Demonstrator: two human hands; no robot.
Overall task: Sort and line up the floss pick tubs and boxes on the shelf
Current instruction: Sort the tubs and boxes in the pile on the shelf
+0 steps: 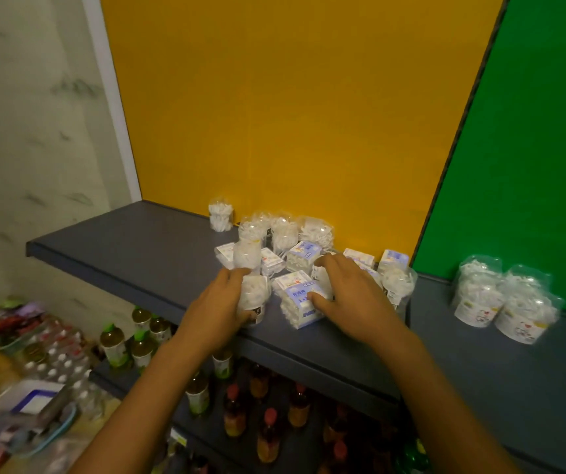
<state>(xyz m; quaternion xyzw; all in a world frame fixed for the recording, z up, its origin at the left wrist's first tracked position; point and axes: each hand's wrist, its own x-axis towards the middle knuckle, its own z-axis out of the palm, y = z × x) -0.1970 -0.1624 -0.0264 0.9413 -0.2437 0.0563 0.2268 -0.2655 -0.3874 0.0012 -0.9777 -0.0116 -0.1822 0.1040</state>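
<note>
The dark grey shelf (144,248) carries everything, backed by a yellow panel (291,107) with a green panel (531,148) to its right. On it the stock sits in two lots: a jumbled heap near the middle, and well apart to the right a tighter cluster of clear tubs (503,299) that already stands in rough order.

In the heap, boxes and tubs are mixed. A blue-and-white box (300,307) sits near the front edge, more boxes lie behind it at odd angles, and round tubs stand toward the back wall, one lone tub (220,215) set off to the left.

The left hand (221,307) has its grip curled round a clear tub (253,299) at the shelf's front edge, thumb and fingers wrapping the wall. The right hand (346,289) lies over the front box, thumb pressed to its face and fingers bent over a white item behind it — it looks like a hold, though the far side is hidden.

By my judgement these goods are light and thin-walled. The tubs look like glossy plastic, likely slippery and apt to flex, so they are best taken low round the body, not by the lid. The boxes look stiffer — hold them across two flat opposite faces. Being light, they would tip or slide if nudged.
</note>
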